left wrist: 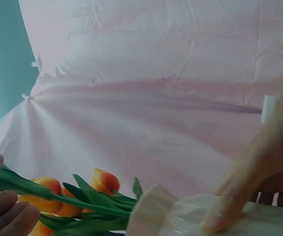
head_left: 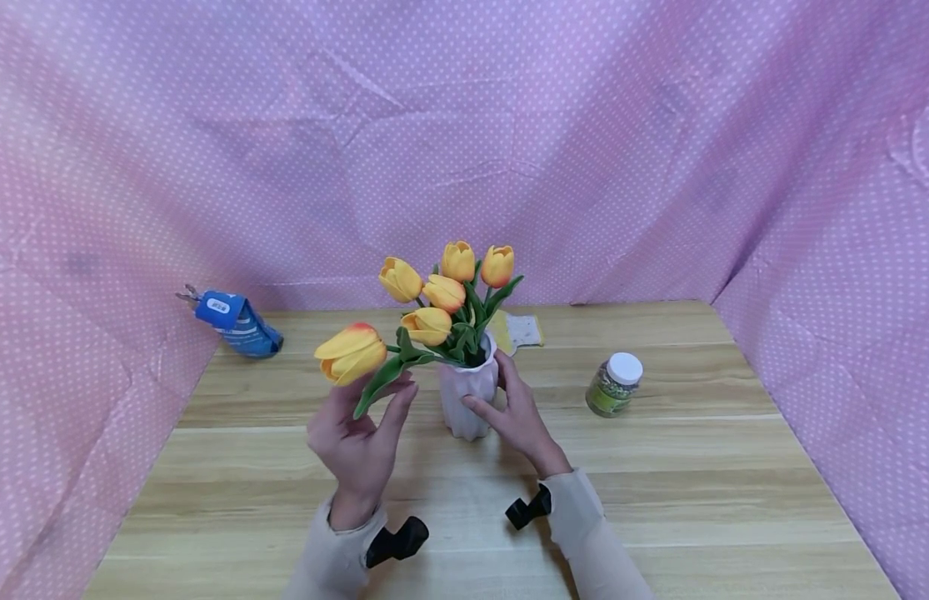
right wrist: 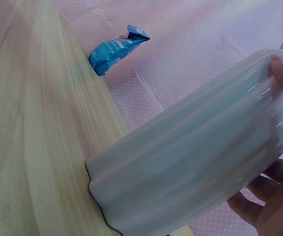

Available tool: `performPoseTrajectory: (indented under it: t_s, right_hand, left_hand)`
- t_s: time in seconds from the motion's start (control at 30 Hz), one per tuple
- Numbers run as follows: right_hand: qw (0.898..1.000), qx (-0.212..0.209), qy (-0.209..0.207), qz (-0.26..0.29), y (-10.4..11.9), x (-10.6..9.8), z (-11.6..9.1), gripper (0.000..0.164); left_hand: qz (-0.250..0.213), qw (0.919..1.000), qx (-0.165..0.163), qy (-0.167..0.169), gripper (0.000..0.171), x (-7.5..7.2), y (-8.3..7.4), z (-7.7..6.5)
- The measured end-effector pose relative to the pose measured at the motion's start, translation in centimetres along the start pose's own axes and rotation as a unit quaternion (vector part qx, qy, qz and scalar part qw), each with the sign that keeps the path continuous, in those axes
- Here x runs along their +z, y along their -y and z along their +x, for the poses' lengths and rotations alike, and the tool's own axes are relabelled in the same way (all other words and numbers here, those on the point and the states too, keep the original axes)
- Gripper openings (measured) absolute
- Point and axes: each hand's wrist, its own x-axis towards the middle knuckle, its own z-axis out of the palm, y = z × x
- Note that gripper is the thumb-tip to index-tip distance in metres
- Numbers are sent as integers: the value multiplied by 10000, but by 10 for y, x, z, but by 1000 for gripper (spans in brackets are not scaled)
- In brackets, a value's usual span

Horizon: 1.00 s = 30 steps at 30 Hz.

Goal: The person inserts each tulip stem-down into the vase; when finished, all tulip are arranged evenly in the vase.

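Note:
A pale, ribbed vase [head_left: 467,400] stands upright on the table with several yellow-orange artificial tulips [head_left: 444,292] in it. My right hand [head_left: 522,417] grips the vase from the right, thumb on the near side and fingers round the far side; the right wrist view shows the vase wall [right wrist: 195,147] up close. One tulip [head_left: 352,353] leans far out to the left, its stem still reaching into the vase mouth. Behind its bloom and leaf, my left hand [head_left: 362,437] pinches this tulip; the leaf and bloom partly hide the fingertips.
Towards the back left stands a blue packet [head_left: 242,325] with a metal clip-like piece at its top. A white-lidded jar [head_left: 614,385] is on the right. Behind the vase lies a yellow and grey-white flat item [head_left: 522,331]. Pink dotted cloth [head_left: 464,125] surrounds the wooden table [head_left: 696,483].

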Motion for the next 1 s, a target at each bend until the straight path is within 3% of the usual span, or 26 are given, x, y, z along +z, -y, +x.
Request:
performPoseTrajectory:
  t_s: [0.1,0.2,0.33,0.5,0.77,1.0]
  right_hand:
    - [10000,-46,1,1,0,0,0,78]
    - [10000,-44,2,-2,0,-1,0,79]
    - [10000,-66,0,9,0,-1,0,79]
    - [10000,-64,4,13,0,0,0,78]
    - [10000,-37,-8,7,0,0,-1,79]
    - [10000,21,-11,41,-2,-1,-1,79]
  left_hand:
    - [-373,9983,96,-433,37,1,-8,1]
    - [-811,9922,405,-859,35,4,-13,1]
    - [-981,9856,790,-1126,30,9,-15,3]
    - [-1082,9848,790,-1101,22,11,-14,3]
    - [-880,9899,696,-864,24,17,-5,-4]
    - [-358,9961,679,-426,29,23,7,-12]
